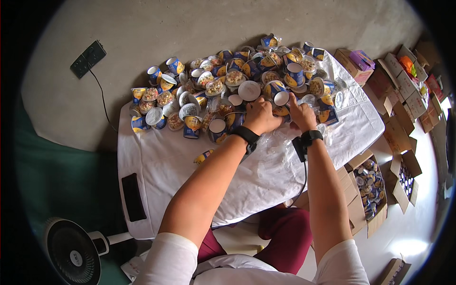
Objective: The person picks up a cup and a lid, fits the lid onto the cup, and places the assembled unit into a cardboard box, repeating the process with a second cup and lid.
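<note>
Blue-and-yellow printed cups and clear plastic tubs of multicoloured pieces lie heaped on a table covered by a white cloth [171, 181]. At the heap's near edge, my left hand [263, 115] reaches in with bent fingers; what lies under them is hidden. My right hand [302, 113] is just to its right, its fingers against or beside a small cup [281, 98] with a pale round end; whether it grips the cup cannot be told. A white round lid or cup base [249, 90] lies beyond my left hand. Crumpled clear plastic [276, 146] is spread between my wrists.
A dark phone-like slab [134, 197] lies at the table's left end. A fan [74, 251] stands at lower left. Open cartons, one full of cups and tubs [370, 187], stand on the floor at right. A power strip [88, 59] is on the wall, its cable hanging down.
</note>
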The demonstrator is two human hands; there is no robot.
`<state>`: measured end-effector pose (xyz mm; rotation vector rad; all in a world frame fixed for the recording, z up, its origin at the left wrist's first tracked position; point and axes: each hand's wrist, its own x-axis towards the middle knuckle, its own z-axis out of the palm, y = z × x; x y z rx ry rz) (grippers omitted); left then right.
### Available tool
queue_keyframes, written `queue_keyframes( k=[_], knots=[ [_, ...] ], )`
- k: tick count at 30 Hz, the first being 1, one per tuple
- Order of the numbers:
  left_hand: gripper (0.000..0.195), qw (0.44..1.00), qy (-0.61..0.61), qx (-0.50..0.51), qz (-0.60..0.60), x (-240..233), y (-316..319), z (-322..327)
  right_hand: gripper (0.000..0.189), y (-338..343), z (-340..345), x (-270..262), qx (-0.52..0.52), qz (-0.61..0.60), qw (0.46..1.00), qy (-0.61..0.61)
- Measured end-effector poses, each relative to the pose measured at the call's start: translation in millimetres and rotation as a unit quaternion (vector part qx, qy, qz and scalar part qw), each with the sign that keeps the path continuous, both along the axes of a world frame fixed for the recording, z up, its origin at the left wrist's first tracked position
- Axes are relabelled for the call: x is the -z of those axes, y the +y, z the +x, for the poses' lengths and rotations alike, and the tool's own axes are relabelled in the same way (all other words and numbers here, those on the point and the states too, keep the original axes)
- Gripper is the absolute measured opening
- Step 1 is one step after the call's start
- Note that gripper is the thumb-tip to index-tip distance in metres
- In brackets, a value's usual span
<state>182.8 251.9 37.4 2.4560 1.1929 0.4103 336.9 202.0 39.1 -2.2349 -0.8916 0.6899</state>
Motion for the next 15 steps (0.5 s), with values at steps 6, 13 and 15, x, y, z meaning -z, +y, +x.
queue_keyframes(
  k=[6, 13, 15],
  knots=[
    [0.058, 0.971, -0.235, -0.034, 0.039, -9, -4, 14, 0.061, 4, 0, -4, 0.042, 0.066, 0.952, -0.296],
    [0.043, 0.98, -0.168, 0.019, 0.108, 12, 0, 9, 0.039, 20, 17, 13, -0.083, 0.246, 0.965, -0.024],
    [0.045, 0.964, -0.196, 0.052, 0.171, 18, 1, 0, 0.044, 23, 20, 6, -0.061, 0.18, 0.976, 0.107]
  ],
)
